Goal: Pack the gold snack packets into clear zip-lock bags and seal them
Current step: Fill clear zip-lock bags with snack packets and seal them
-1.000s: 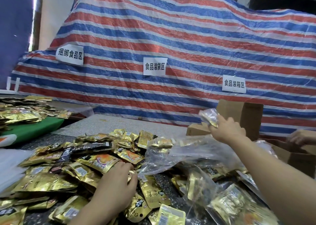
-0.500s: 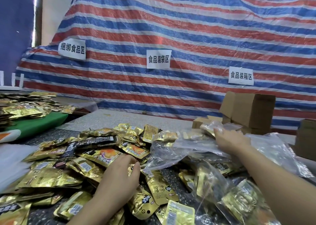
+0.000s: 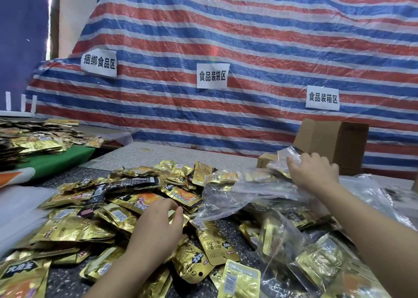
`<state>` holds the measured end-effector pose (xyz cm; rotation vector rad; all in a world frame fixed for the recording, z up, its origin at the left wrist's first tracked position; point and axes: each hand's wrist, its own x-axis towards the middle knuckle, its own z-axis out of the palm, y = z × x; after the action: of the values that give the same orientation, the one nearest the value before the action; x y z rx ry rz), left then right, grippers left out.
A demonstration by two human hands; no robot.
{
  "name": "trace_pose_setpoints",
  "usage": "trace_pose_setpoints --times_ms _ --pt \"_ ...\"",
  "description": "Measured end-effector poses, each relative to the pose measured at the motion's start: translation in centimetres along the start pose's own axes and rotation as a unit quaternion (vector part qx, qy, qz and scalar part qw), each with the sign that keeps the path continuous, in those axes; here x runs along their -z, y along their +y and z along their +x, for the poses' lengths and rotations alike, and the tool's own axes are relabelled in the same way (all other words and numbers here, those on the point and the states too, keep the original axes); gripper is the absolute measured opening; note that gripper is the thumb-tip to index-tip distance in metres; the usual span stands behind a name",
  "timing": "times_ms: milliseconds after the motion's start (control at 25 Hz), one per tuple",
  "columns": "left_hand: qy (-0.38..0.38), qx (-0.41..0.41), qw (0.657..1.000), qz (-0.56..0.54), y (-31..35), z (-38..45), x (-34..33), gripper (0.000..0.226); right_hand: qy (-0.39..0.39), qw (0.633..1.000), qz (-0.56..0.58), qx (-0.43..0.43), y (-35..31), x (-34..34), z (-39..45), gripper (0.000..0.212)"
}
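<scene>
A heap of gold snack packets (image 3: 95, 227) covers the dark table in front of me. My left hand (image 3: 158, 225) lies on the heap with its fingers curled down over the packets near the heap's middle; whether it holds one is hidden. Farther right, my right hand (image 3: 313, 173) rests on a small clear zip-lock bag (image 3: 286, 159) holding gold packets, its fingers spread over the bag. A larger clear bag (image 3: 230, 198) with packets inside lies between my hands. More filled clear bags (image 3: 316, 263) lie at the lower right.
Brown cardboard boxes (image 3: 334, 143) stand behind my right hand. A second heap of gold packets (image 3: 34, 139) lies on a green surface (image 3: 56, 159) at the left. A striped tarp with white paper signs (image 3: 212, 76) hangs behind the table.
My right hand came down from holding a small filled bag in the air and now rests on it among the bags. My left hand stayed on the heap.
</scene>
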<state>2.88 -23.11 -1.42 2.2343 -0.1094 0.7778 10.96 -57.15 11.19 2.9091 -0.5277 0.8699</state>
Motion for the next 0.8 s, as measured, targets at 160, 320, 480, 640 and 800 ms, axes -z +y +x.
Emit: trace_pose_setpoints --times_ms 160,320,480,640,800 --pt "0.003 0.002 1.0 0.002 0.3 -0.1 0.0 0.022 0.091 0.992 0.053 0.066 -3.4 1.6 -1.9 0.056" --pt "0.021 0.03 0.999 -0.016 0.3 0.3 1.3 0.029 0.088 0.975 0.141 0.147 -8.2 2.9 -5.0 0.042" --pt "0.051 0.05 0.995 0.069 -1.7 3.4 5.0 0.041 0.079 0.949 0.233 0.197 -12.0 4.3 -8.3 0.034" --pt "0.058 0.072 0.974 0.205 -5.2 6.6 10.0 0.036 0.046 0.923 0.316 0.216 -14.6 4.4 -11.9 0.03" --pt "0.028 0.119 0.937 0.326 -9.4 7.5 13.6 0.025 0.015 0.9 0.377 0.218 -16.6 4.4 -14.6 0.032"
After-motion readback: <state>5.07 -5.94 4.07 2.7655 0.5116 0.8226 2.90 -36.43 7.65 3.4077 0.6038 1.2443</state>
